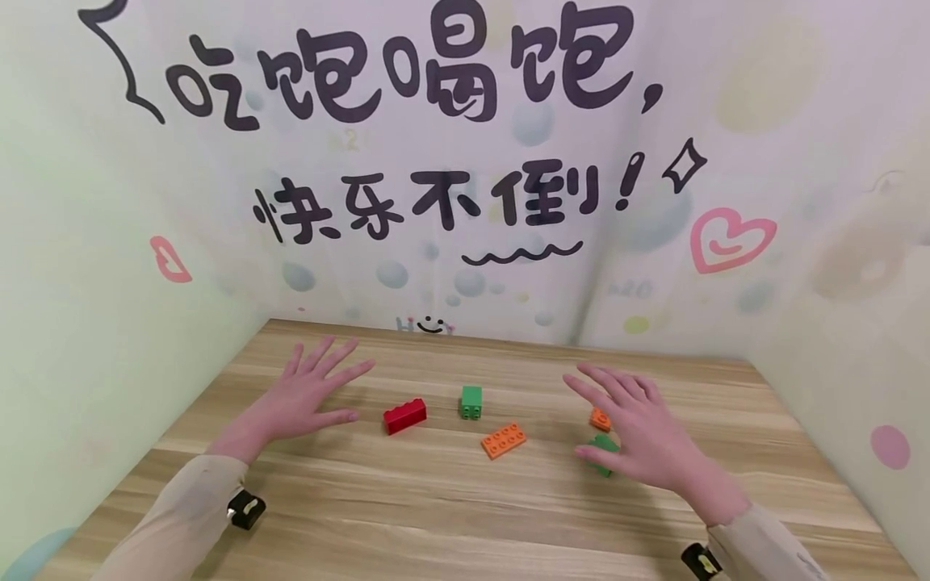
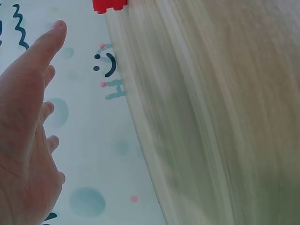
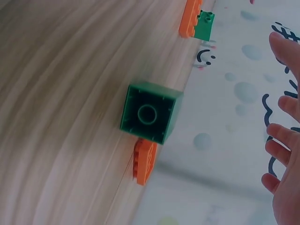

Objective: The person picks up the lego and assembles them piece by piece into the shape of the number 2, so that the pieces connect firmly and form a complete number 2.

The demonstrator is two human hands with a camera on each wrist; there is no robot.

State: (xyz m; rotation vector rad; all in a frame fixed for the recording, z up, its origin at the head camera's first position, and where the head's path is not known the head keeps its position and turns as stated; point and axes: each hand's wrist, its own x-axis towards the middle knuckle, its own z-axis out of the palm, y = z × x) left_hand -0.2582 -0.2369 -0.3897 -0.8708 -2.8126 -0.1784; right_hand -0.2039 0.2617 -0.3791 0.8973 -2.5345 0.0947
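Observation:
My left hand [image 1: 305,399] hovers over the left of the table with its fingers spread, holding nothing. Closest to it lies a red building brick [image 1: 405,415], whose end also shows at the top of the left wrist view. On the right, my right hand [image 1: 635,424] is held above the table, fingers extended and nothing gripped. Partly hidden below it are a green brick [image 1: 601,454] and a small orange brick [image 1: 600,419]. In the right wrist view that green brick [image 3: 147,114] turns its hollow underside to the camera. Between the hands are another green brick [image 1: 471,402] and a flat orange brick [image 1: 504,440].
The wood-grain table [image 1: 407,516] meets a white printed backdrop [image 1: 436,282] at its far edge. Pale walls stand at left and right. A black wrist device [image 1: 246,509] sits at the left cuff and a second black device [image 1: 701,560] at the right.

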